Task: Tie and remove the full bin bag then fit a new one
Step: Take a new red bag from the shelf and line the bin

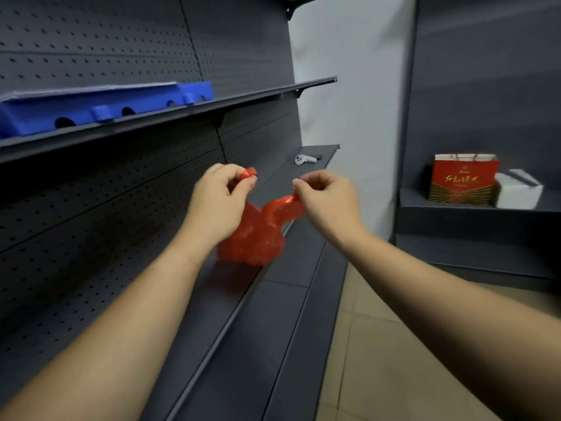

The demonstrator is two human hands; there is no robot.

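Note:
A small red plastic bag, bunched and full-looking, rests on a dark grey shelf. Its two handles stick up and apart. My left hand pinches the left handle near the top, fingers closed on the red plastic. My right hand pinches the right handle and holds it stretched out to the right. The two handles are apart, with no knot visible between them. No bin is in view.
A blue plastic tray lies on the upper shelf at left. A white controller sits farther along the lower shelf. At right, a red paper gift bag and a white box stand on another shelf. Tiled floor lies below.

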